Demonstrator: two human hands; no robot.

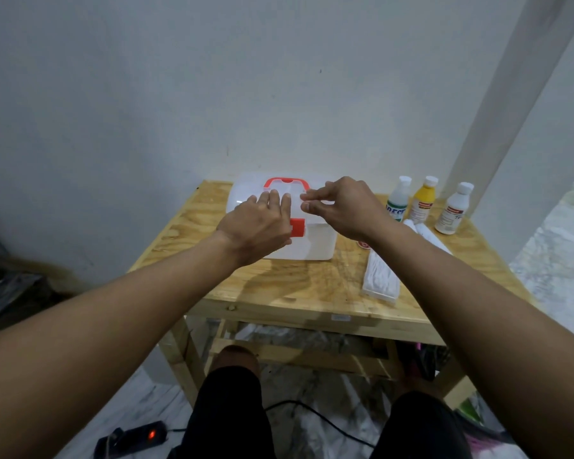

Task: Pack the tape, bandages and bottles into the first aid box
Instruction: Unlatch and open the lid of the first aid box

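A white first aid box (315,241) with a red handle (285,183) and a red latch (297,226) stands with its lid down at the back of the wooden table (295,283). My left hand (259,223) lies flat on the lid with straight fingers. My right hand (340,207) hovers over the lid's right side, fingers bent and thumb close to the fingertips; no object shows between them. Three bottles stand to the right: a clear one (397,200), a yellow one (423,198) and a white one (453,210). White bandage packs (380,279) lie in front of them. A tape roll (363,244) peeks out beside my right wrist.
The table stands against a pale wall, with a white column at the right. Under the table are my knees, a black cable and a power strip (130,438) with a red light on the marble floor.
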